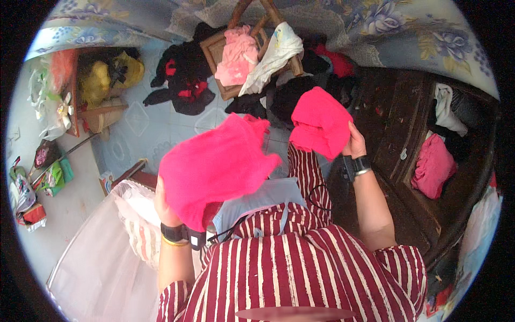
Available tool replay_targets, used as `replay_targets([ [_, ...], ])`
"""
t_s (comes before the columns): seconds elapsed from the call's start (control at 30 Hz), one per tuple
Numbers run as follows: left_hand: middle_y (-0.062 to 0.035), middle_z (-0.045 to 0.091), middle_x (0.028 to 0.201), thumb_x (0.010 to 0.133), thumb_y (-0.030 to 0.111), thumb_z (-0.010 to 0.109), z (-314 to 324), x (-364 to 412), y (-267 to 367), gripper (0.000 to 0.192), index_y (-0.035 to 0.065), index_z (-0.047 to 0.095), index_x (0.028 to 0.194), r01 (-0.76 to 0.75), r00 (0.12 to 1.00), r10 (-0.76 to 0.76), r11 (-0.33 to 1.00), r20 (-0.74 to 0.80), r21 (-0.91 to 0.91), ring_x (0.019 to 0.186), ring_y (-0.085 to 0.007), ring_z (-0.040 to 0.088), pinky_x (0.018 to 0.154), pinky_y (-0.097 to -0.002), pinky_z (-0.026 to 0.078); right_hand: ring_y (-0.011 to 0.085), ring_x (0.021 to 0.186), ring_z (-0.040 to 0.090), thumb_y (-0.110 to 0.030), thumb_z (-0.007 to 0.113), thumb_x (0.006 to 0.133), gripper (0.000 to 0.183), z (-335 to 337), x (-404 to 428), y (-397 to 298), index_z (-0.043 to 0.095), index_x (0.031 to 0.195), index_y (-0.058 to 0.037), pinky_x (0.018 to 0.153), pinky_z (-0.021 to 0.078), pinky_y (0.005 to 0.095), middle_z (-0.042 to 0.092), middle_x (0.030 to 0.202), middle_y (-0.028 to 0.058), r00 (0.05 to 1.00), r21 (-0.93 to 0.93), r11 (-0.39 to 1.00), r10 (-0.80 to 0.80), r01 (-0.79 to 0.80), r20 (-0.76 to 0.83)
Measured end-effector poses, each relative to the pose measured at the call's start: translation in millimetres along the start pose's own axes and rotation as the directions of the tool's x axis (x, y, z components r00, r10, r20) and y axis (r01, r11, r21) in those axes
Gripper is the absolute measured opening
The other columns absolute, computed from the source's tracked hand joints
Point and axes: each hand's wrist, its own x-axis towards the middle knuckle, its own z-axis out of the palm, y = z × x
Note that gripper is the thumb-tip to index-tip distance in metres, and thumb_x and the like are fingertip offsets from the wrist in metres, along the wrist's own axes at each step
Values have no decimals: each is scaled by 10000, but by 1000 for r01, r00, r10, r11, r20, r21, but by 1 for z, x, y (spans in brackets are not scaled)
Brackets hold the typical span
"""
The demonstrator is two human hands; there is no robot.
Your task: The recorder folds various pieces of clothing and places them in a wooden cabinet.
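Note:
My left hand grips the near left edge of a bright pink cloth garment, which spreads out in front of me with uneven far edges. My right hand holds the right side of another bright pink cloth, folded into a compact bundle. The two cloths are apart. Beyond them, a light pink cloth and a white cloth lie on a wooden chair.
Black and red clothes lie on the tiled floor. At the right, a dark wooden bench bears a pink cloth bundle and a white cloth. A sheer mesh net stands at my left; yellow bags lie at upper left.

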Motion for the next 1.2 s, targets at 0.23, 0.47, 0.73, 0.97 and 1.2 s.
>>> replay_targets([
  [0.23, -147, 374, 1337, 939, 287, 350, 5, 6, 34, 461, 18, 324, 1312, 95, 988, -43, 929, 149, -357, 1204, -296, 392, 1011, -445, 312, 248, 1160, 459, -261, 442, 913, 424, 54, -59, -34, 433, 1246, 1, 1010, 325, 380, 487, 1256, 111, 990, 46, 995, -89, 84, 111],
  [0.47, -113, 557, 1110, 850, 51, 488, 21, 8, 62, 317, 9, 516, 1163, -230, 961, 198, 960, 196, 162, 1045, -212, 520, 929, -312, 385, 246, 1128, 485, -244, 368, 939, 399, 108, -116, -56, 435, 1230, 21, 988, 353, 373, 508, 1225, 126, 878, 92, 931, -364, 354, 311],
  [0.73, -93, 558, 1051, 742, 39, 632, 86, -1, 83, 601, 31, 385, 1290, -487, 768, 99, 732, 633, 476, 949, -139, 521, 857, -266, 403, 238, 1080, 519, -230, 355, 944, 376, 183, -182, -65, 454, 1203, 24, 958, 388, 362, 532, 1189, 126, 816, 147, 945, -326, 292, 477],
  [0.97, -196, 516, 1172, 720, 131, 639, 156, -33, 83, 534, 52, 479, 1223, -897, 432, 30, 118, 901, 426, 1009, -341, 560, 821, -329, 475, 223, 1046, 541, -262, 355, 947, 387, 213, -192, -44, 471, 1183, 22, 932, 411, 348, 553, 1159, 121, 933, -58, 998, 46, -27, 358],
  [1.2, -37, 575, 1107, 901, 97, 478, 151, -2, 48, 263, -10, 529, 1137, -427, 445, -53, 865, 894, 264, 1049, -117, 490, 921, -275, 378, 220, 1104, 501, -302, 351, 951, 423, 201, -201, -55, 438, 1212, 20, 974, 365, 357, 512, 1218, 117, 888, 140, 986, -145, 92, 437],
])
